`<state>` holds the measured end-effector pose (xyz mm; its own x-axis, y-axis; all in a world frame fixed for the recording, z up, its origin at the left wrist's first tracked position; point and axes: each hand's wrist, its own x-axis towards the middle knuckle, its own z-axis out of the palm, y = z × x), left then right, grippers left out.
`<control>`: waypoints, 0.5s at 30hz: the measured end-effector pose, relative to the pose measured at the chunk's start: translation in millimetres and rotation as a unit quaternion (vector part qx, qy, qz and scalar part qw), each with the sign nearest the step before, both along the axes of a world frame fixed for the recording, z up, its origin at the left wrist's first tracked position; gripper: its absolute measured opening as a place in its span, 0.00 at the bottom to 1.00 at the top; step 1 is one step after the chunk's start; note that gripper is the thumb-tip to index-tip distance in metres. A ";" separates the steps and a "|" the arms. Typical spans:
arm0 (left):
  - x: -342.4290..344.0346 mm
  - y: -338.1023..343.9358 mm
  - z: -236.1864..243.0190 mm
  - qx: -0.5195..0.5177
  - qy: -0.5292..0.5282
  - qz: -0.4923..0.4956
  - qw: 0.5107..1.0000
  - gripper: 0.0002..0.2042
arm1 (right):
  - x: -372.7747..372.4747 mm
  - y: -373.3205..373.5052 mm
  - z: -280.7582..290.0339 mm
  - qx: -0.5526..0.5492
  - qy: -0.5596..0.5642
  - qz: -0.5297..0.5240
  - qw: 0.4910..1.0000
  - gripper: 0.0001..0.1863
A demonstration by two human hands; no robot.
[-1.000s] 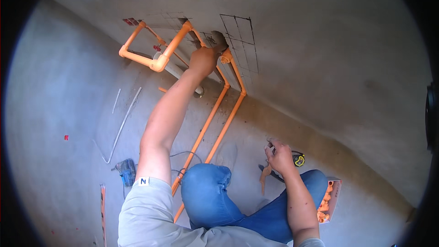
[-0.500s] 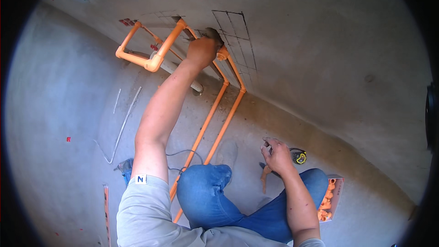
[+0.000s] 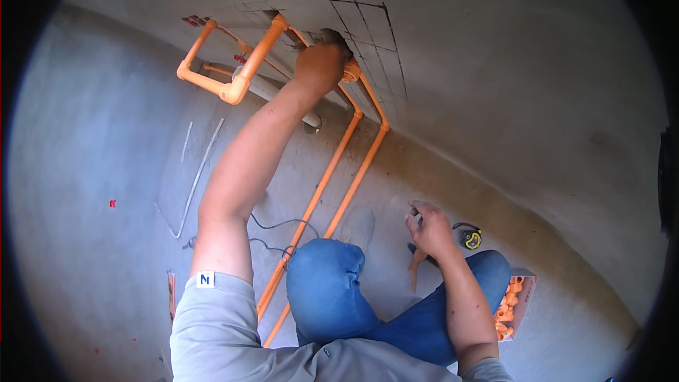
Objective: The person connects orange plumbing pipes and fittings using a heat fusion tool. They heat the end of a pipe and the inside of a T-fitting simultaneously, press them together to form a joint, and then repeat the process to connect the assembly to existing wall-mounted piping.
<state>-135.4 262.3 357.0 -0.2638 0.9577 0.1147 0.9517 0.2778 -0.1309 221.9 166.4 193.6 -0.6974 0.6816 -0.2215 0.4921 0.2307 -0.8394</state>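
Leftmost, smooth orange plastic pipe loop with elbow joints [image 3: 226, 88] against rough grey concrete wall [image 3: 495, 64]. Left hand [image 3: 320, 67] raised on fully stretched arm, fingers closed on orange fitting [image 3: 351, 71] atop twin orange pipe runs [image 3: 339, 184]. Right hand [image 3: 428, 230] low beside blue-denim knee [image 3: 325, 283], loosely curled; contents unclear. Yellow tape measure [image 3: 472, 239] and box of orange fittings [image 3: 513, 304] farther right.

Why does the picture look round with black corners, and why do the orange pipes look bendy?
Head view: a fisheye lens leaves black corners and bows straight edges near the rim, so the orange pipes curve; daylight is soft, with the brightest wall behind the left hand; the right hand looks sharp.
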 end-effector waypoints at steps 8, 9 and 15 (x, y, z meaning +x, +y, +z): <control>-9.4 5.8 1.3 -0.032 0.026 0.033 0.999 0.10 | 2.1 7.8 5.0 0.039 0.024 -0.026 0.999 0.18; -1.6 4.5 3.6 -0.036 0.004 0.026 0.999 0.09 | 5.0 8.7 6.6 0.045 0.025 -0.029 0.998 0.18; -6.0 -0.5 -11.0 -0.005 -0.015 0.059 0.998 0.10 | 13.0 -2.7 8.8 0.032 0.013 -0.020 0.999 0.18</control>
